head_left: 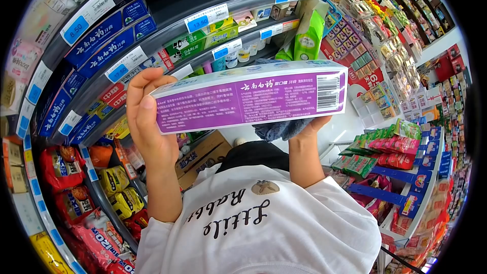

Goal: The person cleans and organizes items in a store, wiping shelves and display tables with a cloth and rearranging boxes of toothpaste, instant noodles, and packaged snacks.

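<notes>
Box [248,97]: held at both ends before the shelves [167,35], apparently for steadiness, purple print facing the wearer [304,218].
Left hand [152,119]: gripping one end.
Right hand [307,130]: clutching cloth [284,130] under the other, fingers partly hidden.

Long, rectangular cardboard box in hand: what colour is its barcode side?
Barcode side: purple with white edges, best in head view.
</notes>
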`<action>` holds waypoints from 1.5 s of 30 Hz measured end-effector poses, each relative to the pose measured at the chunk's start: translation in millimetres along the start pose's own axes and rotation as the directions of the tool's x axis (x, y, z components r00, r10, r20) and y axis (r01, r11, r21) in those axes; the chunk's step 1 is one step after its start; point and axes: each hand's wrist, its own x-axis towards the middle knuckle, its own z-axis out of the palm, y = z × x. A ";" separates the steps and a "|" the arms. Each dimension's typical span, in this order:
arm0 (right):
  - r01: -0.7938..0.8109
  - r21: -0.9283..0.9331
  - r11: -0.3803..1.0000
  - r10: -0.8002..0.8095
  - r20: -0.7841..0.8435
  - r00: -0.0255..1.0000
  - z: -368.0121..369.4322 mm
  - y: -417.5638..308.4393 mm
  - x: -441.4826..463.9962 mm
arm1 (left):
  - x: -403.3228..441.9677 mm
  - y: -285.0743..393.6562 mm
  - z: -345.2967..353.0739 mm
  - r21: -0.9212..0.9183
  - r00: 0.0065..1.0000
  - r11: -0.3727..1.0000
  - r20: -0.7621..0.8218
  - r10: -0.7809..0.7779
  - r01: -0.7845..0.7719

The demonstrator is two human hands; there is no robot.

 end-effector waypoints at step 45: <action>0.015 -0.170 0.985 -0.035 -0.115 0.993 6.1 -2.5 4.0 | 4.1 -1.4 1.8 -0.060 1.000 0.998 0.003 0.020 -0.020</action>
